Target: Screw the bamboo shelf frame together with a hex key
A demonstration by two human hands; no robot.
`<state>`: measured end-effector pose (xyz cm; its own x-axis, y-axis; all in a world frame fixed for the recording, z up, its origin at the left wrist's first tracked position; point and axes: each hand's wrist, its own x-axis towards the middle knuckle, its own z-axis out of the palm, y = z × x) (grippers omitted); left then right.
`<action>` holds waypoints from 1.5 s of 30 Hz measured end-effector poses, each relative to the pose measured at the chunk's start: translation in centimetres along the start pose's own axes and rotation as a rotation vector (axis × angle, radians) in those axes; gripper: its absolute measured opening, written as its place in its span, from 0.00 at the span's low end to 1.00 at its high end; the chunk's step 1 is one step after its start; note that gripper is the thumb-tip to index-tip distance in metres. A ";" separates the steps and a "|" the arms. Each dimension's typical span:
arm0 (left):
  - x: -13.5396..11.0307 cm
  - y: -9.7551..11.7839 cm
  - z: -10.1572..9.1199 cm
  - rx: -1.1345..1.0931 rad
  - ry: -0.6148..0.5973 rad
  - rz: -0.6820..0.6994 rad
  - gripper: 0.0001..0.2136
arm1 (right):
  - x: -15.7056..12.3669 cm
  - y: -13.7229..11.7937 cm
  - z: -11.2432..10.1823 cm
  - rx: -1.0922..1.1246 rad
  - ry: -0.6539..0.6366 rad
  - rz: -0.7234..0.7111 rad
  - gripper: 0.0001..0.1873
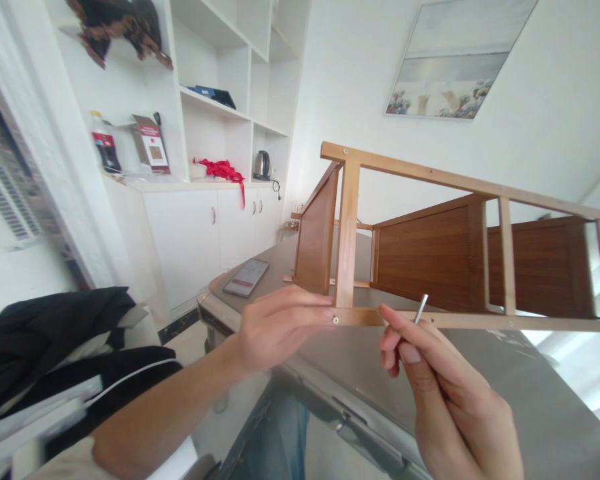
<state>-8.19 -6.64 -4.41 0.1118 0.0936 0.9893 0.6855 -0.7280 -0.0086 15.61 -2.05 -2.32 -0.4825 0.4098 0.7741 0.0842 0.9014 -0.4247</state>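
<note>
A wooden shelf unit (347, 233) with brown panels lies on its side on the grey table. My left hand (275, 327) is at its near corner. The fingers reach straight along the lower rail, close to a bolt head (335, 320), and appear to hold the rail; the thumb cannot be clearly made out. Farther right, my right hand (445, 380) is closed around a thin silver hex key (421, 308), whose end sticks up past the fingers. Its index fingertip is over the lower rail. The rest of the key is hidden in the hand.
A phone (247, 277) lies on the table (330, 360) at the left. Behind stands a white cabinet (180, 233) with a bottle (105, 143), a box (151, 145), red ribbon (220, 169) and a kettle (262, 165). Dark clothing (70, 333) is piled at the left.
</note>
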 end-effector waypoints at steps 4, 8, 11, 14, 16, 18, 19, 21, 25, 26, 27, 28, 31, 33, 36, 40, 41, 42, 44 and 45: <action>0.0 -0.1 0.1 -0.003 0.014 -0.022 0.13 | 0.1 -0.3 0.3 0.052 -0.021 0.000 0.22; -0.2 -0.1 0.3 -0.006 0.029 -0.055 0.12 | -0.1 -0.1 0.7 0.064 -0.027 -0.021 0.22; -0.3 0.0 0.4 -0.027 0.043 -0.065 0.13 | -0.7 0.2 1.0 0.016 0.004 0.006 0.25; -0.3 0.2 0.5 -0.060 0.052 -0.062 0.15 | -1.0 0.0 1.1 0.034 0.073 0.055 0.26; -0.3 0.3 0.5 -0.071 0.049 -0.067 0.15 | -1.0 -0.6 0.9 -0.012 0.076 0.061 0.17; -0.5 0.4 0.6 -0.073 0.049 -0.080 0.15 | -0.8 -1.4 0.4 -0.135 0.053 0.035 0.08; -0.6 0.4 0.6 -0.073 0.050 -0.085 0.15 | -0.7 -1.8 0.1 -0.201 0.047 0.012 0.07; -0.6 0.5 0.8 -0.073 0.056 -0.092 0.16 | -0.4 -2.6 -0.3 -0.289 0.058 -0.037 0.07; -0.4 1.0 1.1 -0.087 0.067 -0.069 0.17 | 0.0 -3.9 -0.5 -0.368 0.143 -0.085 0.09; -0.2 1.2 1.2 -0.092 0.063 -0.063 0.17 | 0.0 -4.1 -0.4 -0.384 0.167 -0.088 0.10; -0.1 1.4 1.2 -0.097 0.059 -0.058 0.17 | 0.0 -4.2 -0.3 -0.398 0.179 -0.087 0.10; 0.0 1.5 1.2 -0.100 0.054 -0.056 0.17 | 0.0 -4.4 -0.3 -0.408 0.184 -0.088 0.10; 0.0 1.7 1.2 -0.101 0.044 -0.055 0.17 | -0.1 -4.6 -0.3 -0.420 0.181 -0.095 0.10; 0.0 1.7 1.2 -0.097 0.046 -0.055 0.17 | 0.0 -4.6 -0.3 -0.421 0.167 -0.109 0.11; -0.1 1.7 1.2 -0.079 0.038 -0.057 0.16 | 0.1 -4.5 -0.3 -0.420 0.134 -0.135 0.11; -0.1 1.8 1.2 -0.068 0.032 -0.067 0.16 | 0.2 -4.6 -0.4 -0.429 0.116 -0.149 0.12; -0.1 1.8 1.2 -0.068 0.032 -0.068 0.16 | 0.2 -4.7 -0.4 -0.438 0.111 -0.149 0.12; -0.1 1.8 1.2 -0.069 0.033 -0.068 0.17 | 0.1 -4.8 -0.5 -0.451 0.105 -0.153 0.12; -0.1 1.8 1.3 -0.070 0.037 -0.071 0.16 | 0.2 -5.0 -0.6 -0.491 0.090 -0.177 0.13; -0.1 1.8 1.3 -0.071 0.038 -0.072 0.16 | 0.2 -5.1 -0.7 -0.514 0.081 -0.198 0.13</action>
<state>-6.02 -7.12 -4.71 0.0351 0.1226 0.9918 0.6378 -0.7668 0.0722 15.71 -6.48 0.35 -0.4658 0.2168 0.8579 0.4230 0.9061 0.0007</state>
